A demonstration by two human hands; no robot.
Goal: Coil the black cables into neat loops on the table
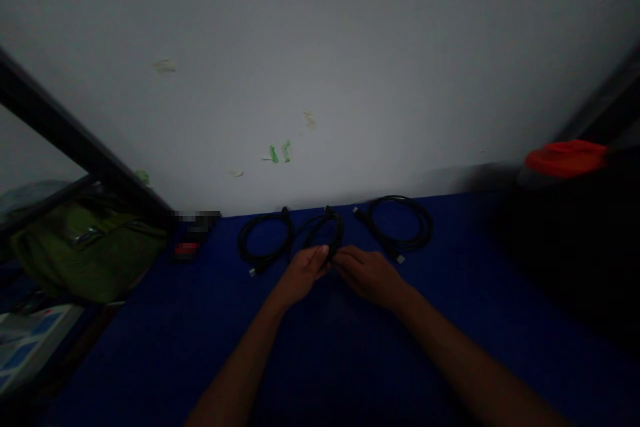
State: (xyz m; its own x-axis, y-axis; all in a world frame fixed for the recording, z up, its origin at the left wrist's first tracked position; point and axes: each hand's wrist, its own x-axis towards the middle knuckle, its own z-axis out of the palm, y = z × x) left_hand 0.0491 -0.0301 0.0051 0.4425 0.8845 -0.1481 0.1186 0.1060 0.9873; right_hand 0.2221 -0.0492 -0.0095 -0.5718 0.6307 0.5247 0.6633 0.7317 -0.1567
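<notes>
Both of my hands meet at the lower end of a looped black cable [341, 230] in the middle of the blue surface. My left hand [304, 271] is closed around the loop, thumb on top. Against the same cable, my right hand [364, 271] has its fingers pinched together; what exactly lies between them is hidden. A second coiled black cable [240, 240] lies to the left, its light plug pointing toward me. On the right rests a third coiled cable [425, 217], with a plug at each of its two ends.
Behind the cables rises a white wall [380, 80] with tape scraps. A green bag [90, 247] and a white-and-blue box [30, 347] are at the left. A dark bulk with an orange item [565, 157] stands at the right. The blue surface [320, 360] extends toward me.
</notes>
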